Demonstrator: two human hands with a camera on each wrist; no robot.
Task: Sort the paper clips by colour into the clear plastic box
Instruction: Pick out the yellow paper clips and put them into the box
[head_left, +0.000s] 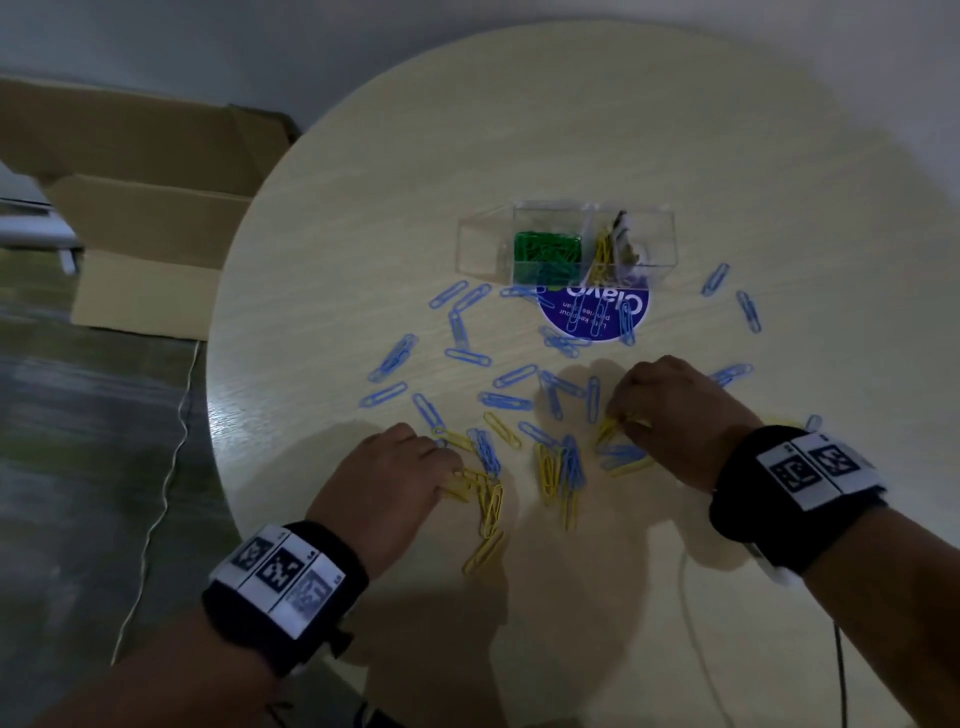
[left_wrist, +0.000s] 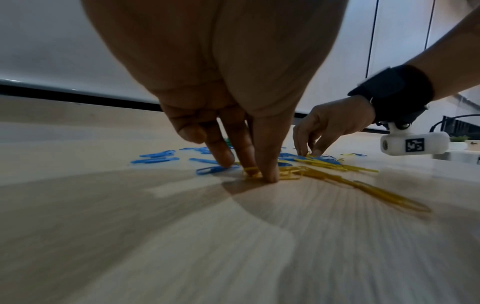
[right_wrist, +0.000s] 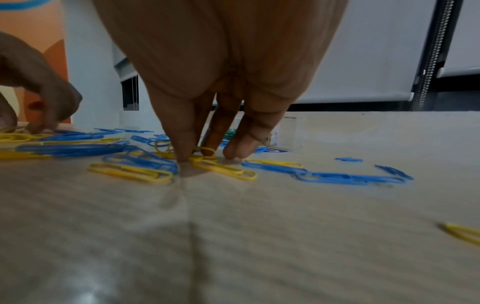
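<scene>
left hand (head_left: 387, 478): down at about 7 o'clock on the round surface (head_left: 675, 130), fingertips (left_wrist: 270, 174) pressed onto a bunch of yellow clips (head_left: 485, 506). The left wrist view shows thumb and fingers pinching a yellow one right against the wood.
right hand (head_left: 675, 410): around 5 o'clock, fingers curled down and nipping a few yellow clips off the surface. The right wrist view has its fingertips (right_wrist: 183, 154) closed on a yellow loop.
wristbands: black band with square marker tags on each wrist (head_left: 285, 577), cables trailing off toward the near edge.
mixed pile (head_left: 563, 467): between the two hands, yellow and blue clips all tangled together.
blue clips (head_left: 462, 356): loose and spread out past the hands, from about 9 o'clock across to 3 o'clock, a couple lying on the sticker.
sticker (head_left: 592, 314): round, blue, white lettering, just this side of the box and partly under it.
clear plastic box (head_left: 566, 244): near the middle of the surface, well beyond both hands. Green clips (head_left: 545, 252) fill one compartment, some yellow ones stand in the next, the far-left section looks bare.
cardboard boxes (head_left: 145, 208): on the floor off at 10 o'clock.
</scene>
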